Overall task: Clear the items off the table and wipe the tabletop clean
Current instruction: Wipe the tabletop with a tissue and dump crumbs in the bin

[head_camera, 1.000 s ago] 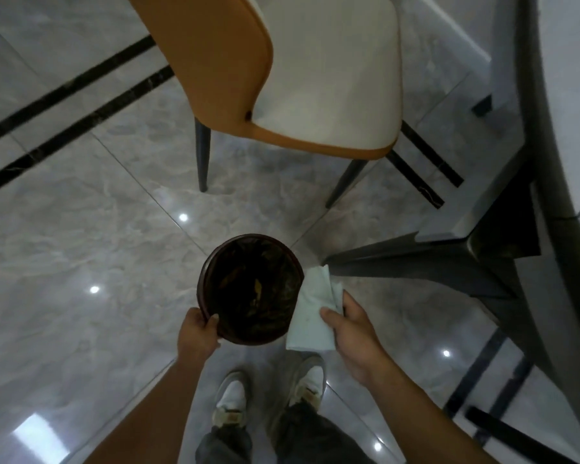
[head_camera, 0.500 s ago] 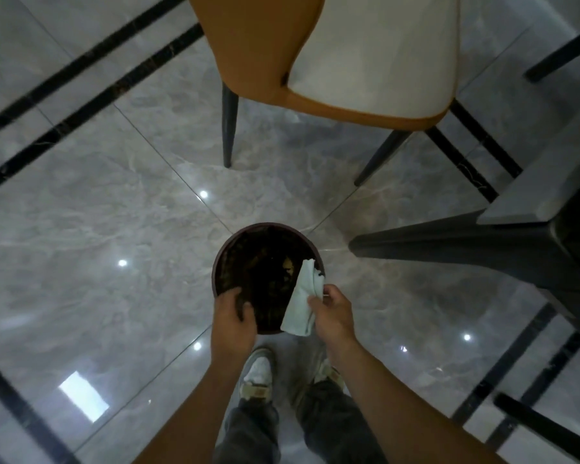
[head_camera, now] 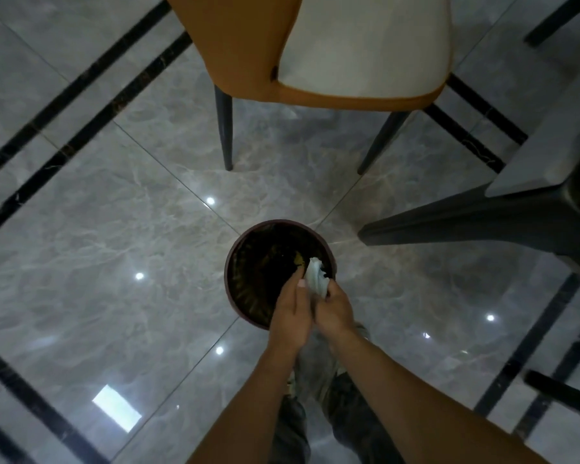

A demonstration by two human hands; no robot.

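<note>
The right hand pinches the crumpled white wipe over the bin's near-right rim. The wipe points inward over the opening, and the left hand's straight fingers touch it alongside.

Orange-and-white chair stands on dark legs; glossy grey floor beneath.
</note>
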